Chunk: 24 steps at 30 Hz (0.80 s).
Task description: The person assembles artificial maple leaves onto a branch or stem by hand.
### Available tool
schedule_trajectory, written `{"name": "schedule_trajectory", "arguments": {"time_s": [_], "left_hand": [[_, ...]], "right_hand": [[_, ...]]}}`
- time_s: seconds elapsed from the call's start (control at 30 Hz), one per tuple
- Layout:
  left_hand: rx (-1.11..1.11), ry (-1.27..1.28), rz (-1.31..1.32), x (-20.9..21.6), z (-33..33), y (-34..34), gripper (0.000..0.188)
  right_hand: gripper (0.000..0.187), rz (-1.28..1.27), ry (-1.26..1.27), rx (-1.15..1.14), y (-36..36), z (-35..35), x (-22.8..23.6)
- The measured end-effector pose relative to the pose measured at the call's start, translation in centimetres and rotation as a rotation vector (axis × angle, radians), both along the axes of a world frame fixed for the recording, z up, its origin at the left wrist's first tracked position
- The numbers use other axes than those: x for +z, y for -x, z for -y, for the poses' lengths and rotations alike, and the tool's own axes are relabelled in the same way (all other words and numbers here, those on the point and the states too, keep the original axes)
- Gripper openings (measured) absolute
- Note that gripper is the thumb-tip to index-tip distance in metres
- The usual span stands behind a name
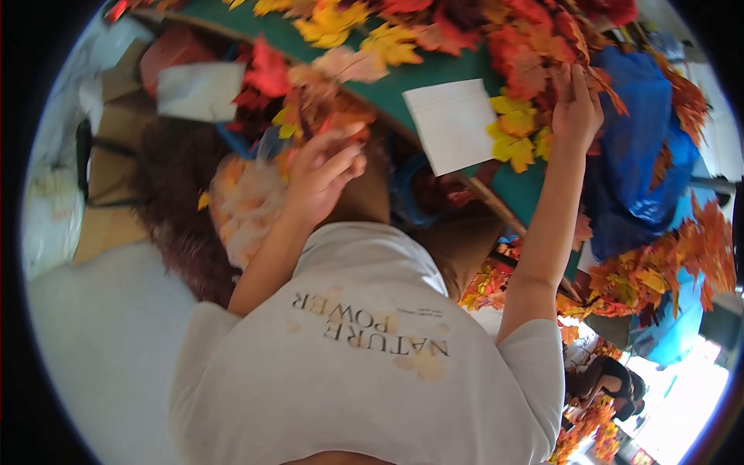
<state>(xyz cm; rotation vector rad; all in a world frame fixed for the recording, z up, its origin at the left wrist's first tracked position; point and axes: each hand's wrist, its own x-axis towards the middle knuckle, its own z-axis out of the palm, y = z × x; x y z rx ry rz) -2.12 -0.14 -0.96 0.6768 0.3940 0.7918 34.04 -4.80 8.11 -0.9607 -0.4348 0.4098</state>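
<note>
My left hand point(324, 174) is raised over my lap at the table's near edge, fingers curled and closed on orange-red artificial maple leaves point(337, 120). The exact grip is partly hidden behind the fingers. Reaching far to the right, my right hand point(576, 108) pinches a spray of red-orange artificial maple leaves point(529, 66) above the table. Yellow maple leaves point(513, 128) hang beside that wrist. Between my hands, a white sheet of paper point(448, 126) lies on the green tabletop point(380, 91), partly covered by the yellow leaves.
More yellow leaves point(333, 25) spread along the table's far side. A blue plastic bag point(634, 147) stands at the right, near hanging orange garlands point(655, 267). To my left are a clear bag of leaves point(252, 205) and cardboard point(116, 178). Another person point(608, 384) is at lower right.
</note>
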Motion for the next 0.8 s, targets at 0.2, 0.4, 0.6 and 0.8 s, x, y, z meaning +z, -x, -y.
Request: {"name": "schedule_trajectory", "arguments": {"time_s": [0.2, 0.4, 0.6, 0.8], "left_hand": [[-0.054, -0.018, 0.076, 2.0, 0.3, -2.3, 0.033], [-0.049, -0.007, 0.077, 2.3, 0.7, -2.8, 0.036], [-0.017, -0.029, 0.016, 2.2, 1.2, -2.9, 0.035], [-0.004, -0.022, 0.028, 2.1, 1.4, -3.2, 0.035]], "right_hand": [[0.036, -0.175, 0.043, 0.378, 16.7, 1.9, -3.8], [0.013, -0.454, 0.15, 0.517, 20.9, 2.3, -6.9], [0.015, -0.44, 0.136, 0.586, 21.7, 2.6, -6.6], [0.014, -0.475, 0.138, 0.553, 22.1, 2.7, -6.6]]}}
